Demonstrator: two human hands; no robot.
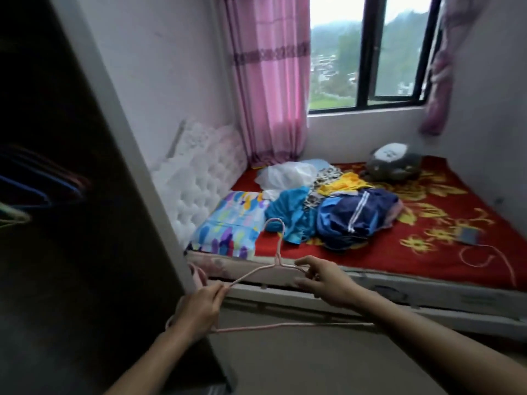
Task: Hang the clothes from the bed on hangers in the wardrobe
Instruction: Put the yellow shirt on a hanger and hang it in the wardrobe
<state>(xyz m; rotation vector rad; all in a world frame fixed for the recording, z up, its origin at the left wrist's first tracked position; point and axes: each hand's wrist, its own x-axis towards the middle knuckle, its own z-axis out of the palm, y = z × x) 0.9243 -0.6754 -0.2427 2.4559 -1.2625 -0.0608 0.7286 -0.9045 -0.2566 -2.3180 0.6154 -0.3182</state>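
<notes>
Daylight from the window (368, 52) falls across a small bedroom, and you stand at the long edge of the bed (427, 223) with its red, yellow-flowered cover. Just in front of that edge you hold a pale pink hanger (258, 270), its hook pointing up toward the bed. Your left hand (196, 310) is closed around the hanger's left shoulder, fingers curled tight on the wire. Your right hand (325, 283) pinches the right shoulder between thumb and fingertips, the other fingers loosely bent. The hanger's bottom bar runs below both wrists.

On the bed, beyond the hook, lies the heap of clothes (333, 206): a bright blue garment nearest the hook, a navy piece with white stripes beside it, a yellow one and a patterned one behind. A multicoloured pillow (231, 220) sits on the bed left of the heap, against the white tufted headboard (196, 178). A clear plastic bag (285, 172) lies behind the heap, and a grey soft toy (395, 162) rests near the bed's far side under the window.

Left of the bed, the dark wardrobe (57, 223) stands open, with blurred coloured hangers (42, 183) inside. Pink curtains (271, 81) hang beside the window.
</notes>
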